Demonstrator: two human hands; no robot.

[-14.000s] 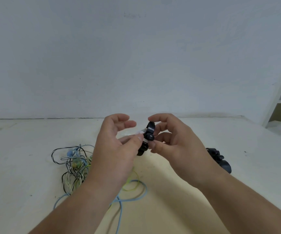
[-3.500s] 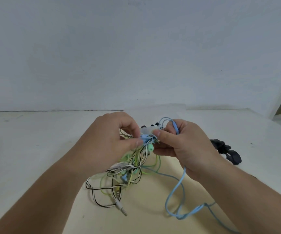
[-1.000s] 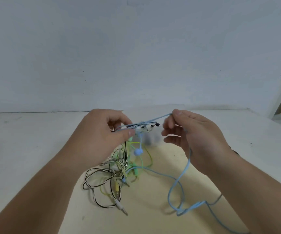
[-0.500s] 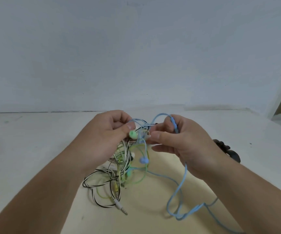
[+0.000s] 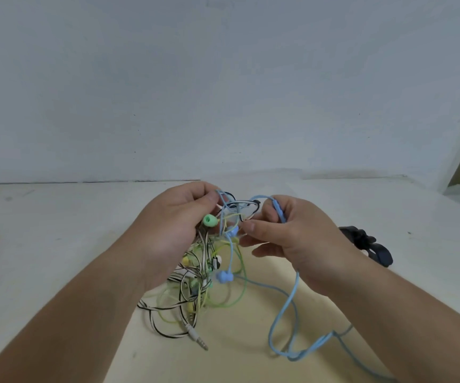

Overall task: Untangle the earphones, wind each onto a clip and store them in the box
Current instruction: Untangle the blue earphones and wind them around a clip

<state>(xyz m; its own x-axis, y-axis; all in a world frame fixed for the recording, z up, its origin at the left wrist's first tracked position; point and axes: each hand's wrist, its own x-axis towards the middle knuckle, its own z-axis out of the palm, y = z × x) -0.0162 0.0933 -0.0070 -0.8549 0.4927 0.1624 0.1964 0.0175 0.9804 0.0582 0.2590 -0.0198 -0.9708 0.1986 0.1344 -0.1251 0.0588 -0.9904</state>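
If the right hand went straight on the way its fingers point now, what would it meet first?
The right hand, pinching the blue cord, points leftward. It would first meet the knot of earphone cords between the hands, then the left hand gripping that knot. Depth looks matched, but one view cannot confirm.

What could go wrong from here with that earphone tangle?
1. The left hand grips the tangle while the right hand pinches the blue cable running into it. Pulling apart may cinch the tangle tighter.
2. The blue earbud hangs among the green cable loops and may snag when drawn out.
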